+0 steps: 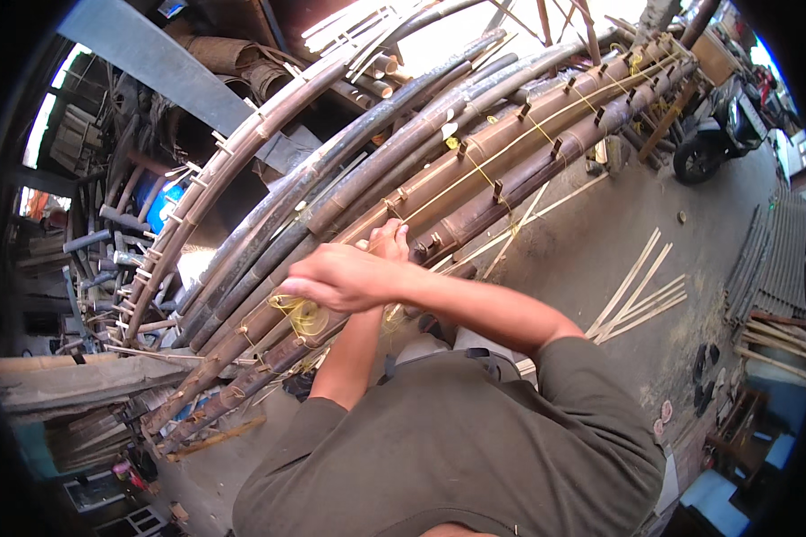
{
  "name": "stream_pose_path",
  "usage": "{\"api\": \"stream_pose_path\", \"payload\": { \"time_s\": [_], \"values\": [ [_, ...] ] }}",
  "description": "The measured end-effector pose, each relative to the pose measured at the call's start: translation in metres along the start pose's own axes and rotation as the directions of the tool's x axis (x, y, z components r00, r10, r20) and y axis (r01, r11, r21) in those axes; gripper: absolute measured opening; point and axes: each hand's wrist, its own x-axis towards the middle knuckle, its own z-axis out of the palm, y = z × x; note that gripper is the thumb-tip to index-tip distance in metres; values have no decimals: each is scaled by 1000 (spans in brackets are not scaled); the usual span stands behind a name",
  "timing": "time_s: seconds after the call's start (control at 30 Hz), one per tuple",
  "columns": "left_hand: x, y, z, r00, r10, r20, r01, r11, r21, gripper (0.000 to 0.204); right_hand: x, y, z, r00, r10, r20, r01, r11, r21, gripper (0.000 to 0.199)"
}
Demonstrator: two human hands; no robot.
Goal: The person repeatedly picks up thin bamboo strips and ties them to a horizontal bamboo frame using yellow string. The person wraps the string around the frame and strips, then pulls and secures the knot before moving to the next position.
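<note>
Two long bamboo poles lie side by side in front of me, with short dark pegs standing up along them. A yellow string runs along the poles and crosses between pegs. My left hand is closed at the upper pole, close beside a peg; what its fingers grip is hidden. My right arm crosses over the left one. My right hand is closed in a fist above the poles, with a loose coil of yellow string hanging right under its fingers.
More bamboo poles lie behind the work, beside a curved pegged frame. Thin split strips lie on the floor at right. A motorbike stands at the far right. A concrete ledge is at left.
</note>
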Motion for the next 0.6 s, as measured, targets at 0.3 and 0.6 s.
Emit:
{"api": "stream_pose_path", "payload": {
  "time_s": [0.3, 0.6],
  "values": [
    [11, -5, -6, 999, -25, 48, 27, 999, -32, 30, -7, 192, -62, 930, 356, -91, -353, 934, 55, 55],
    [11, -10, 7, 999, 8, -46, -15, 988, -152, 25, -197, 137, 59, 909, 359, -213, -352, 933, 72, 49]
  ]
}}
